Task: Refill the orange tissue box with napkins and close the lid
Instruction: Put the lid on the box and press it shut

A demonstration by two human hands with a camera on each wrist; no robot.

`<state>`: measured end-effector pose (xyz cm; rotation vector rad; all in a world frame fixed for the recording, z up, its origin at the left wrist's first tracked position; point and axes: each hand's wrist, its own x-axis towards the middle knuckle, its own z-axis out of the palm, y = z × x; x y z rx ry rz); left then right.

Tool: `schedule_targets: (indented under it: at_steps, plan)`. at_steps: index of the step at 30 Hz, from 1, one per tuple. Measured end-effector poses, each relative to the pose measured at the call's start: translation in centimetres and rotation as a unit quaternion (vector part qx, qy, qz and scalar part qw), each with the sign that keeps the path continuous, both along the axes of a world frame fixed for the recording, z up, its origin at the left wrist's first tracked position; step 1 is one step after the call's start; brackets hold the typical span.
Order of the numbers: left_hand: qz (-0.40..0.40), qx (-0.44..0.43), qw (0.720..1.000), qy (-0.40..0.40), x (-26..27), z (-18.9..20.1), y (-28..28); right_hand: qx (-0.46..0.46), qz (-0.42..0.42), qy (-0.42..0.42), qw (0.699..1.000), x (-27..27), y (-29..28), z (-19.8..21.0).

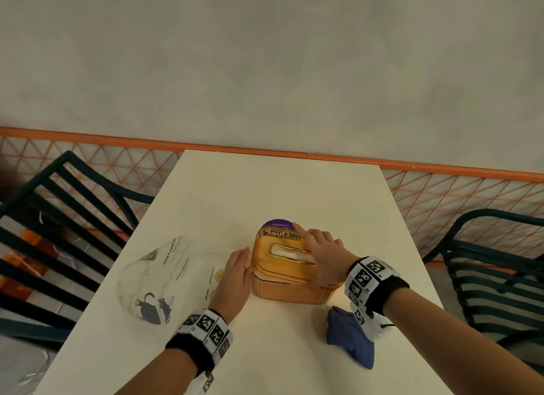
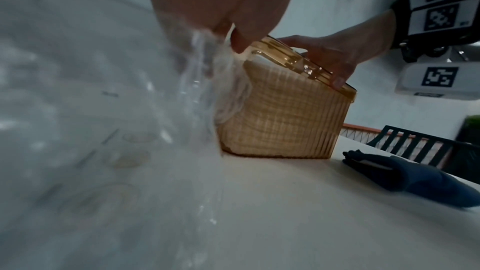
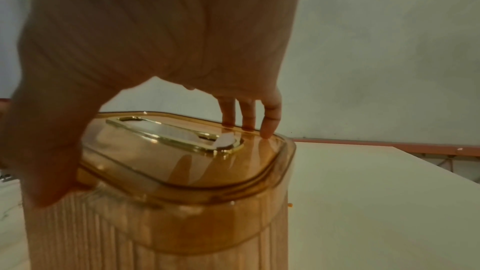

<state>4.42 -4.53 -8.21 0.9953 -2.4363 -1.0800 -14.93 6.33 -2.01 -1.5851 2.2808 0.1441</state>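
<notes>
The orange ribbed tissue box (image 1: 290, 290) stands mid-table, and white napkins show through its walls (image 2: 280, 122). Its clear orange lid (image 1: 279, 258) with a gold-rimmed slot (image 3: 176, 132) lies on top. My right hand (image 1: 319, 249) presses down on the lid, its straight fingers (image 3: 246, 118) on the far side and its thumb (image 3: 46, 161) over the near edge. My left hand (image 1: 237, 269) lies flat against the box's left side, fingers straight. Its fingers are mostly hidden in the left wrist view.
A clear printed plastic napkin bag (image 1: 156, 277) lies left of the box, close to my left hand. A blue cloth (image 1: 350, 335) sits at the near right. A purple disc (image 1: 278, 224) stands behind the box. Dark slatted chairs (image 1: 494, 265) flank the white table (image 1: 265, 188).
</notes>
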Motion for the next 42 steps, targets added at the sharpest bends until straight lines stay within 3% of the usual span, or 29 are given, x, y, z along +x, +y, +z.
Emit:
schedule_targets:
  at_steps: [4, 10, 14, 18, 26, 32, 35, 39, 42]
  plan:
    - [-0.005, 0.007, 0.999, 0.032, -0.2, 0.4, -0.2, 0.022, 0.010, 0.022, 0.999, 0.5, -0.4, -0.3]
    - [-0.018, -0.094, 0.992, -0.084, -0.9, 0.8, -0.6, 0.032, 0.004, 0.028, 0.999, 0.6, -0.7, -0.9]
    - [-0.035, -0.228, 0.961, -0.151, -1.7, 2.1, -0.7, 0.028, -0.019, -0.021, 0.999, 0.5, -0.5, -0.6]
    - [-0.122, -0.309, 0.934, -0.129, -3.8, 2.7, -0.6, -0.043, -0.074, -0.097, 0.992, 0.7, 0.0, -0.7]
    - [-0.187, -0.325, 0.912, -0.166, -6.7, 2.8, -0.7, -0.135, -0.101, 0.006, 0.986, 1.8, -0.1, -2.5]
    - [-0.252, -0.364, 0.881, -0.166, -8.1, 3.7, -1.3, -0.095, -0.101, 0.098, 0.985, 2.1, -1.4, -1.5]
    - [-0.276, -0.324, 0.893, -0.147, -8.7, 3.6, -1.5, -0.084, -0.086, 0.061, 0.991, 1.7, -1.5, -1.7]
    - [-0.250, -0.209, 0.941, -0.090, -8.6, 2.5, -1.9, -0.108, -0.068, 0.062, 0.990, 1.6, -0.9, -2.2]
    - [-0.244, -0.189, 0.948, -0.079, -8.6, 2.1, -2.0, -0.123, -0.074, 0.056, 0.988, 1.7, -0.5, -2.5]
